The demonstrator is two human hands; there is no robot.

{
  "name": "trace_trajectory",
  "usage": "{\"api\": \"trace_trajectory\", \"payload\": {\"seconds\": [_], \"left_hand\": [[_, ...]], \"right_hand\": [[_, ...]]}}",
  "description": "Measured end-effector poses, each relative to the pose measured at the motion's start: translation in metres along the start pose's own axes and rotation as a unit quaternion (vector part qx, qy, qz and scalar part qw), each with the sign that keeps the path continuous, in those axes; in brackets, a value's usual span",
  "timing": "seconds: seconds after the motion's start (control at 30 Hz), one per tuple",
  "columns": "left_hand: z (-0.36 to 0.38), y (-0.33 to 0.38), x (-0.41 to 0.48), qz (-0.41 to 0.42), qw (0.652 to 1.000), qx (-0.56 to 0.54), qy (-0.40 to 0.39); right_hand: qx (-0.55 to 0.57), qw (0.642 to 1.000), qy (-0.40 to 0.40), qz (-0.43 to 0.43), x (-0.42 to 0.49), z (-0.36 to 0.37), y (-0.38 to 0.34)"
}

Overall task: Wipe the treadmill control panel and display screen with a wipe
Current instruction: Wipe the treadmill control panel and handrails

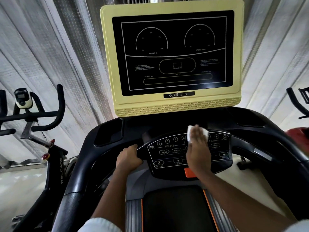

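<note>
The black control panel point(168, 153) with white button labels lies in front of me, below the dark display screen point(173, 52) in its yellow frame. My right hand point(198, 151) lies flat on the panel's middle, pressing a white wipe point(189, 133) that shows beyond the fingertips. My left hand point(129, 159) is closed around the black handle point(139, 148) at the panel's left edge. The panel's central buttons are hidden under my right hand.
An orange safety tab point(188, 173) sits below the panel. The treadmill belt point(175, 210) runs beneath my arms. A black exercise bike point(33, 118) stands at the left, another bike's handlebar point(299, 102) at the right. Pale curtains point(58, 56) hang behind.
</note>
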State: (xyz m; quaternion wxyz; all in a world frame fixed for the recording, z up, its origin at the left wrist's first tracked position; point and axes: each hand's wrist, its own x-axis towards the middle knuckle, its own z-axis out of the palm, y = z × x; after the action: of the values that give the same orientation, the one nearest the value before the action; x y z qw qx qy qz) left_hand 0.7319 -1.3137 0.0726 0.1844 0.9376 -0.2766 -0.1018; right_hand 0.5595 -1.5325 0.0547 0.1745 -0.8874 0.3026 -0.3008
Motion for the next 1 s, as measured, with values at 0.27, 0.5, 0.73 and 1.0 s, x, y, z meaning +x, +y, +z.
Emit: {"api": "trace_trajectory", "payload": {"seconds": [0.27,0.5,0.73,1.0], "left_hand": [[-0.002,0.002,-0.002,-0.003,1.0,0.002,0.0],[-0.002,0.004,-0.003,-0.009,1.0,-0.006,0.008],[-0.003,0.005,-0.004,-0.012,1.0,-0.008,0.011],[-0.002,0.006,-0.004,-0.016,1.0,-0.008,0.013]], "right_hand": [[-0.008,0.997,-0.016,-0.069,0.0,-0.005,0.018],[-0.03,0.999,-0.013,-0.04,-0.022,-0.004,0.025],[-0.009,0.99,0.073,0.124,0.001,-0.011,0.044],[-0.013,0.983,0.073,0.165,0.015,-0.025,0.062]]}}
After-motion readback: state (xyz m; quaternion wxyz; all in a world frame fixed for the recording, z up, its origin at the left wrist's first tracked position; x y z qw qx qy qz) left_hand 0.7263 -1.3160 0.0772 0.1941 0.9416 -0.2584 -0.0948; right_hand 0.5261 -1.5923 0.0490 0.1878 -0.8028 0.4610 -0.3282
